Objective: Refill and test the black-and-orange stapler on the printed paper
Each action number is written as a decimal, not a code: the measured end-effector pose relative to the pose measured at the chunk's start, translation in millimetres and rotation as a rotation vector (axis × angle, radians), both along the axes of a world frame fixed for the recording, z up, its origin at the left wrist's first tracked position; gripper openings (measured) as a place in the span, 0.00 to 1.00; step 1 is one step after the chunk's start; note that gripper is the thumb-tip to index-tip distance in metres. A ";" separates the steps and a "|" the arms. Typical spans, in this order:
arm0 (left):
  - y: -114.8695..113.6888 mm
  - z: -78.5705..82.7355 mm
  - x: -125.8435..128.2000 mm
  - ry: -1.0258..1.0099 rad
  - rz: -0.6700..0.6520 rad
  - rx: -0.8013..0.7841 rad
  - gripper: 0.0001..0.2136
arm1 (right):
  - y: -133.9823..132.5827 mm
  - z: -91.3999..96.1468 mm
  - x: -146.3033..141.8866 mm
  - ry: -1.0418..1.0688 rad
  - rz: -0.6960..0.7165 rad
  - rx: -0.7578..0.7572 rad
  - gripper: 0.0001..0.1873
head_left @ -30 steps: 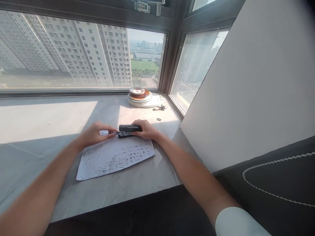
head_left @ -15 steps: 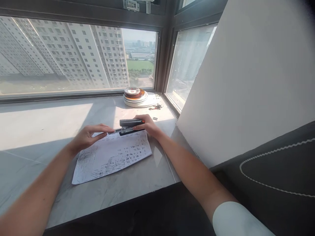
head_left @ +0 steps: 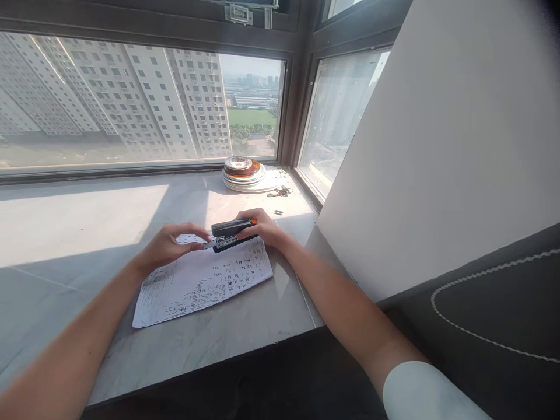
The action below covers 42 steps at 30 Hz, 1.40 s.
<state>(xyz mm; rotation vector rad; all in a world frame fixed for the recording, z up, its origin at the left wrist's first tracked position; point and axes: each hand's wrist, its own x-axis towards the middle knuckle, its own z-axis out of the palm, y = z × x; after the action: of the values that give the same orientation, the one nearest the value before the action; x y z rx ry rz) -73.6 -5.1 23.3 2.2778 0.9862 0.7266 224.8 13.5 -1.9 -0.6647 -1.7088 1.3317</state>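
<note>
My right hand (head_left: 261, 227) grips a black stapler (head_left: 231, 227) by its back end, where a bit of orange shows. The stapler's top is lifted off its base, and the metal magazine inside is visible. At the front, my left hand (head_left: 177, 240) pinches a small grey metal strip (head_left: 209, 244) that lies in line with the magazine; I cannot tell whether it is a strip of staples or part of the stapler. Below both hands rests a sheaf of white paper (head_left: 201, 286) with dark handwriting, partly covered by them.
A stack of plates (head_left: 244, 178) stands by the window corner. Close to it lie a small dark bunch of items (head_left: 280, 191) and small grey strips (head_left: 279, 212). The marble sill (head_left: 192, 344) ends at a front edge. A white wall (head_left: 429, 146) rises on the right, with a beaded cord (head_left: 464, 329).
My left thumb and fingers have closed around the metal strip at the stapler's front. The stapler has tilted slightly, its front end lower. The whole view has shifted a little.
</note>
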 end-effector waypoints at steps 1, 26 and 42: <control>-0.9 0.5 1.3 0.000 0.009 -0.001 0.14 | -0.6 0.4 -0.5 -0.014 0.009 0.008 0.09; 4.2 -12.6 4.6 0.043 0.047 0.014 0.19 | -7.8 0.7 -9.4 -0.115 0.150 0.218 0.18; 4.1 -12.8 9.6 0.066 0.020 0.042 0.15 | -8.1 -0.5 -11.4 -0.170 0.167 0.238 0.16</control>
<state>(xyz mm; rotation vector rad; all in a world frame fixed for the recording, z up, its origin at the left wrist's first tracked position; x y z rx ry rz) -64.0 -1.0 10.5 2.3443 1.0349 0.6905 213.3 5.3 -2.4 -0.5185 -2.0607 1.1844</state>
